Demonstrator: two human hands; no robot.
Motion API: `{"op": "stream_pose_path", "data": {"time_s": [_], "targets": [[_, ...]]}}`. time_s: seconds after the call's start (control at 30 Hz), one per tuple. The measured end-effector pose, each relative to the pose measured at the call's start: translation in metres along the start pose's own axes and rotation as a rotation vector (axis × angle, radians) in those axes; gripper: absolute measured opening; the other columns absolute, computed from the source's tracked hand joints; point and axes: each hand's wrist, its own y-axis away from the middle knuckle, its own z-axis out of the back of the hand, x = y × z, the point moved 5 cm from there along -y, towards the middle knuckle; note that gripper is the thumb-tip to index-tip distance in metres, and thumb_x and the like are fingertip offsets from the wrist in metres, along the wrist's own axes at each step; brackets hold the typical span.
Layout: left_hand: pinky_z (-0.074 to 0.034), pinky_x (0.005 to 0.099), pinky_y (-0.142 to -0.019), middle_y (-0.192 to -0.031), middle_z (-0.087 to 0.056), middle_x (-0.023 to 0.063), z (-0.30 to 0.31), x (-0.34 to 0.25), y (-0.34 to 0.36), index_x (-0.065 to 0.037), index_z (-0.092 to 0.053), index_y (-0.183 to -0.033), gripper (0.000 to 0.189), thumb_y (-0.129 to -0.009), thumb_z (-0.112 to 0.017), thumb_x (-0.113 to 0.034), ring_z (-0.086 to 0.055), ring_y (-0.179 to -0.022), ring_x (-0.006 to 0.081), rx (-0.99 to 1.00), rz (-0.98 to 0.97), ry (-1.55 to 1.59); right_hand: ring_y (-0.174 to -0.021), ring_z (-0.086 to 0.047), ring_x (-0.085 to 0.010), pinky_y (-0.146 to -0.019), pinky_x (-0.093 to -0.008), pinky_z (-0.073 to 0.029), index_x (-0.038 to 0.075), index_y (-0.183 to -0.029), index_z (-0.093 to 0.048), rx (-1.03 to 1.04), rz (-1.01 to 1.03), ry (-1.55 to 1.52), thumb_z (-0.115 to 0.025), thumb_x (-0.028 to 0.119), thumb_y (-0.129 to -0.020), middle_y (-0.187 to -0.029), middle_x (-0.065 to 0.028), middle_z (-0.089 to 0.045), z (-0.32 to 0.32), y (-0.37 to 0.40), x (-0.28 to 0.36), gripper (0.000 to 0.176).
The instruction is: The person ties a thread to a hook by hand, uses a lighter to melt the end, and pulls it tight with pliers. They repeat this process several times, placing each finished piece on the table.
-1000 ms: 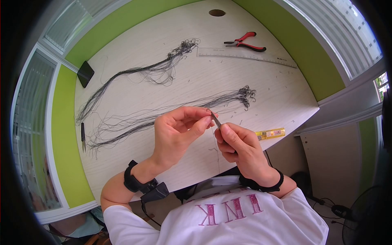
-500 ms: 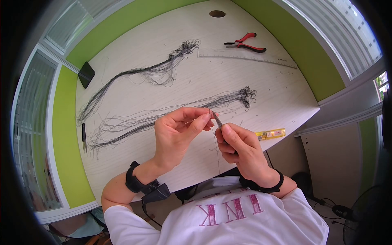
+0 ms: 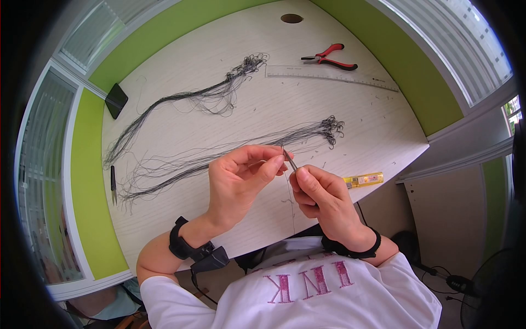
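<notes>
My left hand (image 3: 235, 178) is closed, thumb and index finger pinched on what looks like a small dark fishing hook (image 3: 282, 148). A thin line (image 3: 292, 205) hangs below the fingertips towards the table's near edge. My right hand (image 3: 323, 192) is closed around a slim pointed metal tool, apparently tweezers (image 3: 290, 162); its tips meet my left fingertips at the hook. Just beyond my hands lies a bundle of dark lines (image 3: 186, 172) with hooks (image 3: 331, 129) gathered at its right end. A second hooked bundle (image 3: 181, 97) lies farther back.
Red-and-black pliers (image 3: 331, 57) and a clear ruler (image 3: 329, 74) lie at the back right. A yellow-handled tool (image 3: 364, 180) rests beside my right hand. Black-handled snips (image 3: 113, 183) lie at the left edge, a dark flat object (image 3: 115, 101) behind. Small clippings dot the table (image 3: 241, 227).
The tool in my right hand has turned slightly and its tips have shifted a little left and up, closer to the hook. My left hand has barely moved.
</notes>
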Motion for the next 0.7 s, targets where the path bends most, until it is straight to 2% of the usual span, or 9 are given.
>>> {"op": "stream_pose_path", "data": {"time_s": [0.43, 0.6, 0.7], "targets": [[-0.050, 0.0270, -0.072, -0.092, -0.064, 0.0150, 0.0001, 0.0011, -0.0021, 0.004, -0.060, -0.092, 0.012, -0.086, -0.054, -0.005, -0.059, -0.077, 0.0128, 0.010, 0.044, 0.009, -0.053, -0.024, -0.0007, -0.044, -0.0168, -0.020, 0.006, -0.084, -0.053, -0.007, -0.017, -0.008, -0.046, 0.033, -0.094, -0.064, 0.0075, -0.035, 0.0015, 0.0014, 0.0015, 0.029], [-0.049, 0.0264, -0.072, -0.093, -0.063, 0.0146, -0.0009, -0.0048, -0.0036, 0.005, -0.060, -0.092, 0.012, -0.082, -0.056, 0.001, -0.058, -0.077, 0.0136, 0.031, -0.064, -0.032, -0.053, -0.024, -0.0008, -0.044, -0.0169, -0.019, 0.007, -0.082, -0.052, 0.000, -0.025, 0.003, -0.046, 0.034, -0.094, -0.063, 0.0076, -0.034, 0.0018, 0.0014, 0.0004, 0.030], [-0.049, 0.0262, -0.072, -0.093, -0.063, 0.0146, 0.0004, -0.0051, -0.0032, 0.005, -0.061, -0.092, 0.012, -0.080, -0.057, 0.004, -0.058, -0.077, 0.0139, 0.035, -0.040, -0.037, -0.052, -0.024, -0.0008, -0.044, -0.0169, -0.019, 0.007, -0.082, -0.052, 0.002, -0.036, 0.006, -0.046, 0.035, -0.094, -0.063, 0.0076, -0.034, 0.0009, 0.0013, 0.0006, 0.031]]}}
